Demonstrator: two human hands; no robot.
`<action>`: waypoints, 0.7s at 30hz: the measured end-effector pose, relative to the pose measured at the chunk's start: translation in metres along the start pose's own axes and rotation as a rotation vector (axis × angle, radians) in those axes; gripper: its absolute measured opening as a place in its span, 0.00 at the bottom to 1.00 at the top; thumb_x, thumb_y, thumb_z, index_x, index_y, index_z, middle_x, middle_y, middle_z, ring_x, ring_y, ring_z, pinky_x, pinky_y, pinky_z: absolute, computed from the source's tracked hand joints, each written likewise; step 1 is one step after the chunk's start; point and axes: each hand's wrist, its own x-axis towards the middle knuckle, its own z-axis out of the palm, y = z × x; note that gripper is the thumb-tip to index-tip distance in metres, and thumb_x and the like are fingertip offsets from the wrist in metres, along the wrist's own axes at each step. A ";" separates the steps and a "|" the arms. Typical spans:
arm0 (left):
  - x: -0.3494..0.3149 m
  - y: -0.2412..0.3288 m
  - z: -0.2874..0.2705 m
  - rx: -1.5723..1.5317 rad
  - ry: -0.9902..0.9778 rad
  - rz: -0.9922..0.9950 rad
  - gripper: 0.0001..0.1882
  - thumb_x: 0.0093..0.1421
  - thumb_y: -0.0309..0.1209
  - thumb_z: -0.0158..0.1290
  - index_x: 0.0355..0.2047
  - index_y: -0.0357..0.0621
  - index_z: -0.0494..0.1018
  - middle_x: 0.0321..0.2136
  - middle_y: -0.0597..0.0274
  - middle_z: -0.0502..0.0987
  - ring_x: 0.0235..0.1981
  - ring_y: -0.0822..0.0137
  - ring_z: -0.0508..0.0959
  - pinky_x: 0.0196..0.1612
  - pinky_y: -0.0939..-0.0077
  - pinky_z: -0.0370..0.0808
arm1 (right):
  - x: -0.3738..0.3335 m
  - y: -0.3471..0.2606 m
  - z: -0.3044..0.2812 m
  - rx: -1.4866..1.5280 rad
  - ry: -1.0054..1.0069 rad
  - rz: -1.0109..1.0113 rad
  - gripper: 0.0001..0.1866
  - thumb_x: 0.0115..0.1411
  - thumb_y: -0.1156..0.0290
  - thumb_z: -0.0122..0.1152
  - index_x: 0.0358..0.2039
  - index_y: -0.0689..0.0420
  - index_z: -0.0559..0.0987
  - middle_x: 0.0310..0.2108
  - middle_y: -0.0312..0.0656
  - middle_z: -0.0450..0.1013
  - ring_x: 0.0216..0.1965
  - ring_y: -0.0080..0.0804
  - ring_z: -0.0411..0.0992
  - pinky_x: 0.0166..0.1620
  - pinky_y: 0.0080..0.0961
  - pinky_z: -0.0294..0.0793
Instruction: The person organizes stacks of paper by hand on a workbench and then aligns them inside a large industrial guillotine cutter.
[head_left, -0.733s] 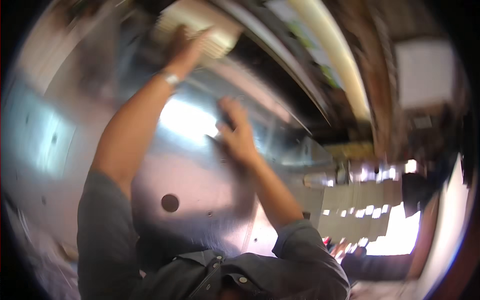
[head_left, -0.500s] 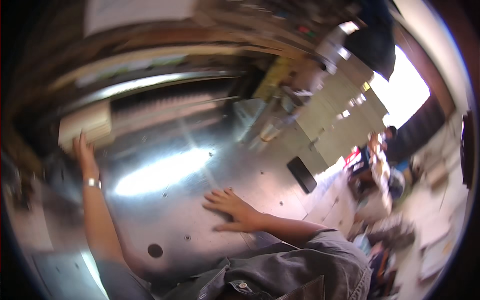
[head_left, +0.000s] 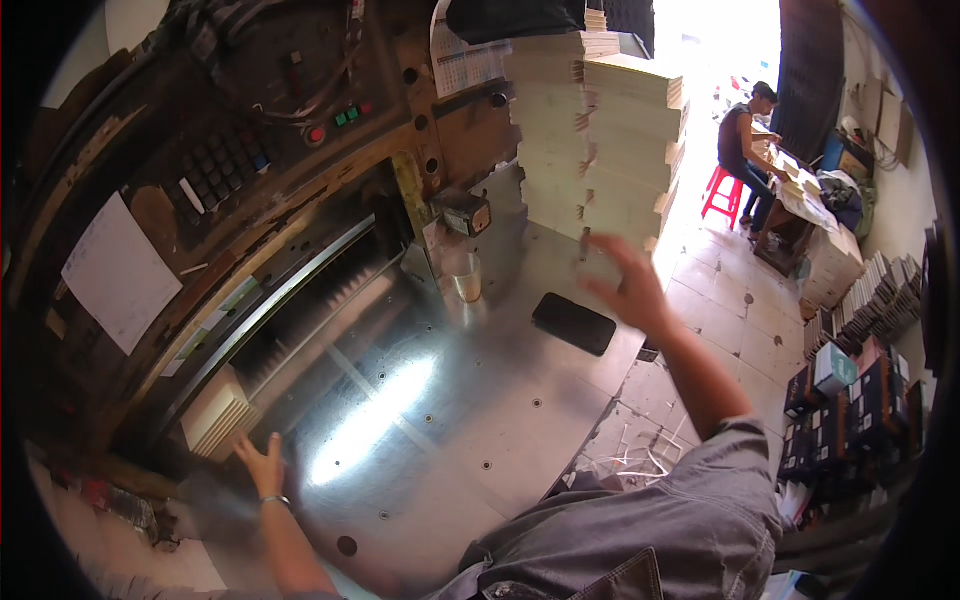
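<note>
Worktable (head_left: 460,485) spans my view, tall paper stacks (head_left: 600,150) by its far end. I see the right hand (head_left: 637,287), blurred, fingers parted. Cream paper block (head_left: 218,412) sits far left, the left hand (head_left: 265,470) splayed beside it, contact unclear. Last, a dark phone (head_left: 574,324).
</note>
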 end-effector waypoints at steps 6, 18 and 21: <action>-0.087 0.080 -0.020 0.346 -0.213 0.015 0.48 0.57 0.56 0.60 0.71 0.44 0.58 0.73 0.41 0.50 0.74 0.44 0.50 0.74 0.42 0.43 | 0.173 0.057 -0.054 -0.593 0.344 -0.219 0.29 0.55 0.58 0.72 0.57 0.49 0.75 0.55 0.42 0.73 0.60 0.46 0.69 0.65 0.45 0.64; -0.129 0.113 -0.022 0.353 -0.172 -0.055 0.44 0.57 0.53 0.62 0.68 0.43 0.64 0.71 0.44 0.58 0.74 0.47 0.52 0.74 0.49 0.44 | 0.288 0.098 -0.049 -1.031 0.169 0.142 0.34 0.56 0.72 0.63 0.63 0.51 0.62 0.54 0.44 0.72 0.61 0.43 0.69 0.62 0.50 0.65; -0.131 0.111 -0.024 0.335 -0.151 -0.062 0.43 0.57 0.51 0.62 0.67 0.42 0.64 0.70 0.46 0.59 0.74 0.49 0.53 0.75 0.50 0.44 | 0.289 0.106 -0.051 -1.022 0.234 0.087 0.34 0.56 0.71 0.65 0.62 0.51 0.63 0.52 0.44 0.73 0.59 0.44 0.71 0.58 0.50 0.68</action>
